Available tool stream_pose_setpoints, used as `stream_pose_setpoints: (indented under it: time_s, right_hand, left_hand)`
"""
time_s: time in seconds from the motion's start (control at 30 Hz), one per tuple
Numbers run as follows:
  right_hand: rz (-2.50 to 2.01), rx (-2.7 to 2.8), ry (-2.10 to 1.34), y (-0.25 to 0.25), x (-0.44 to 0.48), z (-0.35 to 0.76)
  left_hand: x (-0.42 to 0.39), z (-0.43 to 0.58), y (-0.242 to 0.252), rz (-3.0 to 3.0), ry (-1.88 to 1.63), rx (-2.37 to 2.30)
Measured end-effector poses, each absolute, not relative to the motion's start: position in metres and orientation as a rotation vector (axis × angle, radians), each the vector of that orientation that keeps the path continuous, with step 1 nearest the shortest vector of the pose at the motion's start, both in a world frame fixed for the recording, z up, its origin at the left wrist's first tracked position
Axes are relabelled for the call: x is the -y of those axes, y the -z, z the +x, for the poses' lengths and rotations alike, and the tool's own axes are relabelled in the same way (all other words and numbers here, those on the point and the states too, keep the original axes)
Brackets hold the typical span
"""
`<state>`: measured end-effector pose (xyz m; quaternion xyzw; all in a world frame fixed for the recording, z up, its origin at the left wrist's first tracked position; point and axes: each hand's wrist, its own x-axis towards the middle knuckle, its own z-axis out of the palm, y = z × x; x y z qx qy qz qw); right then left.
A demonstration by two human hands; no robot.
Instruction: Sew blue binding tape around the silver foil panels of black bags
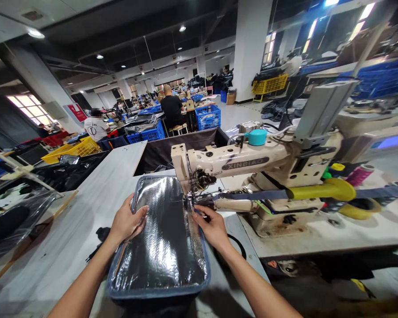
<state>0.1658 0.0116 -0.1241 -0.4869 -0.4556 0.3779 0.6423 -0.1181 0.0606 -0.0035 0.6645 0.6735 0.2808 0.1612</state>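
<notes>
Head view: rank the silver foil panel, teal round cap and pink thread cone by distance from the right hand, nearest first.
From the right hand:
1. Silver foil panel: under the hand, touching it.
2. Teal round cap: ahead, atop the cream sewing machine.
3. Pink thread cone: far right, on the machine table.

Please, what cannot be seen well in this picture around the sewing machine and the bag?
Head view:
- Needle tip of the sewing machine: hidden by the right hand and the edge of the foil-lined bag.
- Bag surface under the left hand: hidden by that hand.
- Underside of the bag: hidden by the bag itself.
- Grey strap: cut off by the right edge.
- Far blue crates: contents too small.
</notes>
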Motion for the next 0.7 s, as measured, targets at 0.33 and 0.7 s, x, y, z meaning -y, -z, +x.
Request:
stream_pose_setpoints:
  time_s: [0.33, 0.7]
  right_hand:
    - [-1.105, 1.086, -1.026, 0.130, 0.023, 0.183]
    - [-0.590, 0.401, -1.611, 0.135, -0.007, 0.170]
  left_hand:
    - [-0.047, -0.101, -0.027, 2.617, -0.403, -2.132]
    - [-0.023, 0.044, -0.006, 2.899, 0.125, -1.266]
